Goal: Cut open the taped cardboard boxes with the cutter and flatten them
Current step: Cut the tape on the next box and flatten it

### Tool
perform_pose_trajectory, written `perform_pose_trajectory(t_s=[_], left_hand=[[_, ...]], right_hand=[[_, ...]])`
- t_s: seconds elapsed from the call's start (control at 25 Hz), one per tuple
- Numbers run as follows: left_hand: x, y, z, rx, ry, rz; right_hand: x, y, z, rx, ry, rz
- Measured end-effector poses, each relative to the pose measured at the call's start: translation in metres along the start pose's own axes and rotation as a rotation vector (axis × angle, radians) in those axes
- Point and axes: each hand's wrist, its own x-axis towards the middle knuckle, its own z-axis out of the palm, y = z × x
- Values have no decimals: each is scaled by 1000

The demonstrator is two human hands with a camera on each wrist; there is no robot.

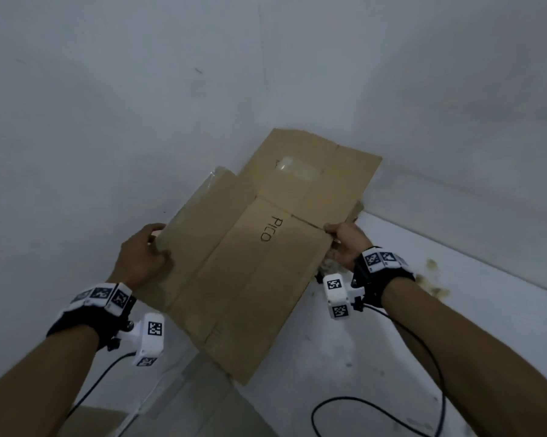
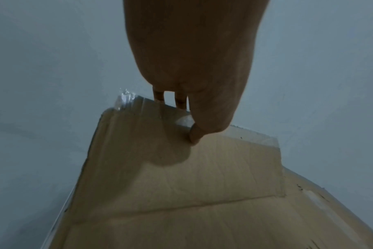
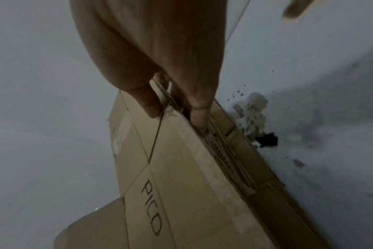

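A bare, dim room, storeroom-like: plain grey-white walls point(image 1: 171, 105) meeting in a corner at upper right of frame, a stained, speckled pale floor point(image 1: 455, 310) at lower right, and flattened cardboard point(image 1: 250, 263) in the middle.

Flattened cardboard point(image 1: 250, 263) across the middle (wall point(image 1: 171, 105) close behind), open floor point(image 1: 344, 357) rightward

We see a dim room with flat grey-white light. A plain white wall point(image 1: 203, 89) meets another wall point(image 1: 471, 105) in a corner. The pale floor point(image 1: 344, 357) carries brownish stains point(image 1: 431, 283) by the right wall's base, plus dark specks point(image 3: 238, 94). A black cable point(image 1: 376, 414) loops across the floor.
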Motion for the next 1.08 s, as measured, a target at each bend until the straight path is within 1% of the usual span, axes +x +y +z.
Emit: perform_pose_trajectory(t_s=[0.08,0.12,0.16,0.24,0.28,0.4,0.44,0.52,0.56,0.6,0.68,0.76,0.88,0.96,1.08], left_hand=[[24,-22,12,56,-24,39],[33,-30,18,85,-32,55],[40,-39,25,104,-44,43],[50,-50,38,154,-95,-18],[55,-54,44,169,-126,-33],[65,-60,63,186,-214,28],[69,-58,72,227,-285,35],[73,-54,92,367,-477,17],[76,-52,102,429,-550,15],[79,-51,107,475,-586,20],[88,-48,114,528,-590,37],[97,-44,116,546,-548,38],[102,-35,123,571,-541,-18],[102,-29,126,589,-535,-49],[106,-12,123,568,-475,-28]], right_hand=[[39,16,23,-246,20,72],[59,25,28,-356,30,80],[78,35,33,-430,27,103],[111,49,33,-436,15,149],[127,54,30,-423,51,165],[126,49,31,-374,133,219],[126,49,33,-347,157,223],[123,50,37,-293,170,227],[122,50,37,-290,181,218],[124,52,36,-304,198,205],[124,52,36,-351,237,156],[121,51,39,-328,262,139],[114,51,43,-287,259,147],[111,55,38,-379,251,86],[95,51,24,-489,290,-27]])
